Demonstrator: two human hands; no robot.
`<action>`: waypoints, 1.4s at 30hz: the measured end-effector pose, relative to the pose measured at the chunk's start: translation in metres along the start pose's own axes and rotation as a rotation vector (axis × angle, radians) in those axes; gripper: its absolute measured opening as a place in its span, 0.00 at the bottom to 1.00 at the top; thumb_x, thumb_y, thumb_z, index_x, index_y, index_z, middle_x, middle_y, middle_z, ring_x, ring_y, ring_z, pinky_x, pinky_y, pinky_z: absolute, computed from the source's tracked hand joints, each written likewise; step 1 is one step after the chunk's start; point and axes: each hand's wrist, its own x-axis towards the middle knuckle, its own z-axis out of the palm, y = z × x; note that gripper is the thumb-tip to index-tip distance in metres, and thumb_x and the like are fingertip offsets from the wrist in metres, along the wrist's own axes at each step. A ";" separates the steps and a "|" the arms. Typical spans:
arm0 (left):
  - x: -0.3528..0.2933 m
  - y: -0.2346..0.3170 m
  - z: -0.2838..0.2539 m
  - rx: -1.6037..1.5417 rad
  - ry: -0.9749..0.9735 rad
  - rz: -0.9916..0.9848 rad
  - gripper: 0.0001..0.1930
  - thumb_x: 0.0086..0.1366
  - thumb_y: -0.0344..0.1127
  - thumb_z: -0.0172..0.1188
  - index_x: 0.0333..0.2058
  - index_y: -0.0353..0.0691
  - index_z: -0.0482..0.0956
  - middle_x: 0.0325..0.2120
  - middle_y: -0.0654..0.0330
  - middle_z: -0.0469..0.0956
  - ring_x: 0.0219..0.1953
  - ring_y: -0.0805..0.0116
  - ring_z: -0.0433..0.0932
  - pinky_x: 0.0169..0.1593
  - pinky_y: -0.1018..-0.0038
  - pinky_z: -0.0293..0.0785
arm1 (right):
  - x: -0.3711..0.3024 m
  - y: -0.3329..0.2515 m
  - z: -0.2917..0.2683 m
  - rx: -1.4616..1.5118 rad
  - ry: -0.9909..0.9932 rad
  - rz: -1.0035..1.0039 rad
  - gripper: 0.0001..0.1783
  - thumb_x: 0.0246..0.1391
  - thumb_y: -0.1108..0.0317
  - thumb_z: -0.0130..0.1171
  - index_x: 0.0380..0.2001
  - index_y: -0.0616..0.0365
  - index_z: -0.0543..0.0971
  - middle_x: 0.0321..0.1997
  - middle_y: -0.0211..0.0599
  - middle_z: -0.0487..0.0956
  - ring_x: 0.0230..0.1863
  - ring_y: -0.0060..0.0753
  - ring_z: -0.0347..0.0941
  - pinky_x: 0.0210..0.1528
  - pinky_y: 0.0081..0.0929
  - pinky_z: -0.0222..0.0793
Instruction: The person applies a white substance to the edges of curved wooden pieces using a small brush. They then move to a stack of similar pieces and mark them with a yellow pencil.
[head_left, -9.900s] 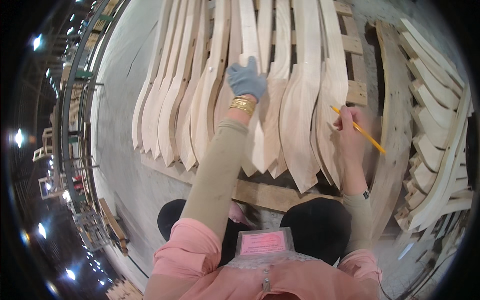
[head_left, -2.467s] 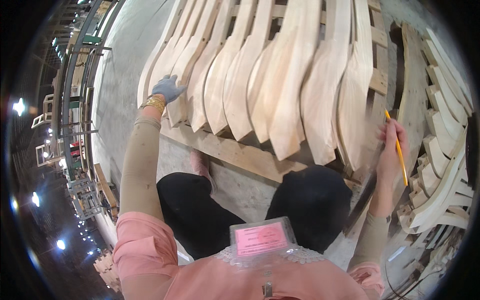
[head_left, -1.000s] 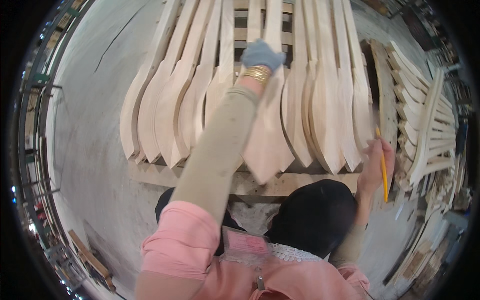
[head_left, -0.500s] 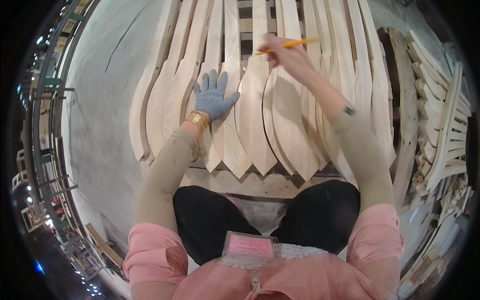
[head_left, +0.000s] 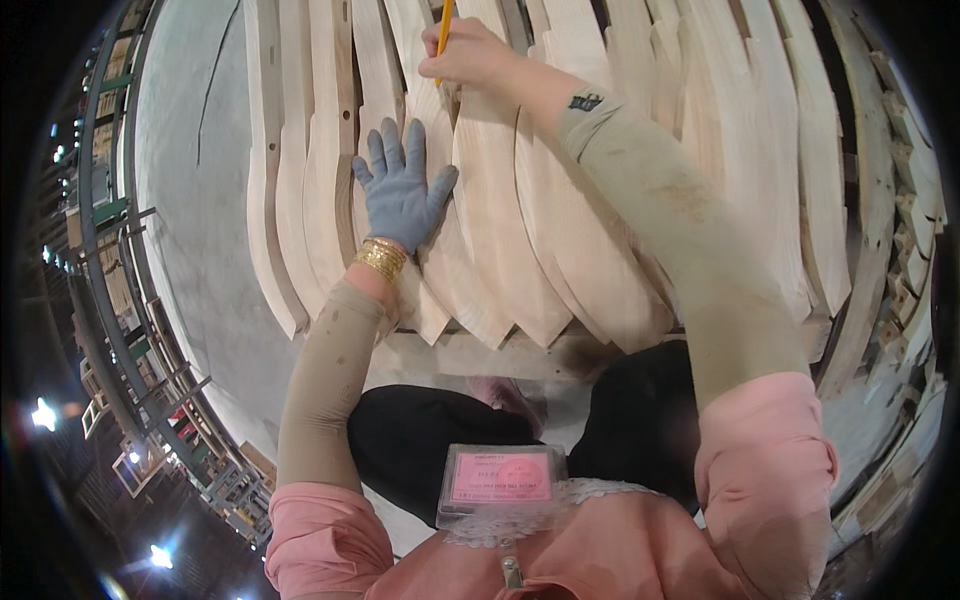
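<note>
My left hand (head_left: 400, 190), in a grey glove, lies flat with fingers spread on the pale, curved wooden pieces (head_left: 500, 240), which are laid side by side with pointed near ends. Bare and closed, my right hand (head_left: 468, 52) grips a yellow pencil (head_left: 445, 28) that stands nearly upright. The pencil's lower end meets or hovers just over a board beyond my left hand; I cannot tell if it touches. My right forearm covers part of the pieces on the right.
Under the pieces runs a wooden pallet board (head_left: 480, 355), close to my knees. More curved wooden parts (head_left: 905, 225) are stacked at the far right. Grey floor (head_left: 205, 220) lies to the left, bordered by a dark metal rack (head_left: 110, 260).
My right hand has moved left, and the pencil has turned from nearly level to nearly upright. My left hand stays flat on the wood. The whole view has shifted.
</note>
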 end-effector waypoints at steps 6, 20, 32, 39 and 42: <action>0.007 0.002 0.000 -0.001 0.022 0.031 0.41 0.61 0.66 0.38 0.64 0.42 0.51 0.64 0.39 0.45 0.66 0.36 0.40 0.62 0.39 0.31 | 0.009 0.023 0.001 -0.002 0.064 -0.096 0.09 0.32 0.65 0.57 0.17 0.59 0.72 0.17 0.47 0.72 0.22 0.41 0.71 0.27 0.35 0.67; 0.003 -0.001 0.003 0.120 0.006 0.015 0.38 0.63 0.61 0.38 0.65 0.44 0.47 0.64 0.41 0.45 0.66 0.39 0.42 0.62 0.42 0.37 | 0.007 0.018 0.008 -0.113 0.059 -0.172 0.10 0.32 0.63 0.57 0.15 0.58 0.72 0.18 0.51 0.73 0.25 0.54 0.73 0.28 0.40 0.68; 0.006 0.002 0.002 0.099 0.032 0.042 0.38 0.63 0.62 0.38 0.65 0.43 0.48 0.64 0.40 0.46 0.66 0.38 0.43 0.62 0.42 0.39 | 0.009 0.024 0.002 -0.177 0.087 -0.156 0.10 0.33 0.63 0.56 0.19 0.59 0.74 0.20 0.52 0.74 0.27 0.54 0.74 0.30 0.39 0.70; 0.001 0.000 0.000 0.109 0.025 0.023 0.38 0.63 0.62 0.39 0.65 0.45 0.49 0.64 0.41 0.46 0.66 0.39 0.44 0.63 0.44 0.39 | 0.003 0.018 0.005 0.244 0.054 -0.041 0.12 0.35 0.62 0.57 0.21 0.60 0.74 0.20 0.49 0.74 0.25 0.46 0.73 0.28 0.37 0.68; 0.003 0.001 -0.005 0.048 0.014 0.032 0.38 0.63 0.62 0.40 0.65 0.44 0.49 0.64 0.41 0.46 0.66 0.41 0.44 0.64 0.47 0.38 | 0.008 0.019 0.000 0.013 0.100 -0.050 0.13 0.36 0.61 0.59 0.20 0.61 0.73 0.18 0.44 0.73 0.23 0.37 0.71 0.25 0.33 0.66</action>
